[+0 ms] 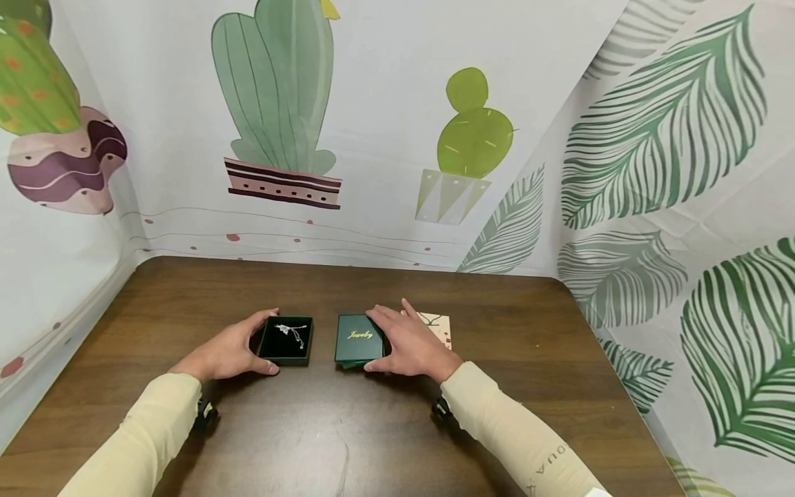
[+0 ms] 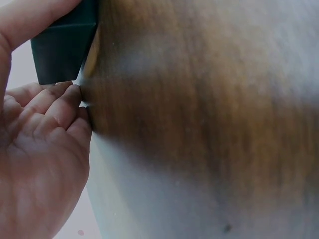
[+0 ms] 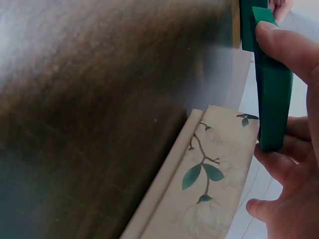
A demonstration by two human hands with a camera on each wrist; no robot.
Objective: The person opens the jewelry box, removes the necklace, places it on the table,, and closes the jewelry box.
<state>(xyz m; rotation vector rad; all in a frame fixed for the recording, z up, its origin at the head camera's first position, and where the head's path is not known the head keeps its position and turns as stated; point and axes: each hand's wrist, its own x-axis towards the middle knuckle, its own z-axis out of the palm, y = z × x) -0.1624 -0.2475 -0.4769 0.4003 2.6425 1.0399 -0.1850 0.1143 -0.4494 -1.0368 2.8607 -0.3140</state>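
An open dark green jewelry box (image 1: 295, 361) stands on the table with a silver chain with a pendant (image 1: 290, 332) on its black lining. My left hand (image 1: 230, 347) grips its left side, thumb at the near corner and fingers at the far one. To the right, my right hand (image 1: 415, 343) holds a green lid (image 1: 359, 337) with gold "Jewelry" lettering, thumb on the near edge and fingers at the far edge. In the right wrist view the lid's brighter green side (image 3: 275, 104) shows between thumb and fingers. A cream box with a floral print (image 3: 204, 174) is partly hidden under the right hand.
The brown wooden table (image 1: 335, 428) has rounded far corners. Behind it and along both sides hangs a white cloth (image 1: 379, 131) printed with cacti and leaves. Each wrist carries a small black device below its cream sleeve.
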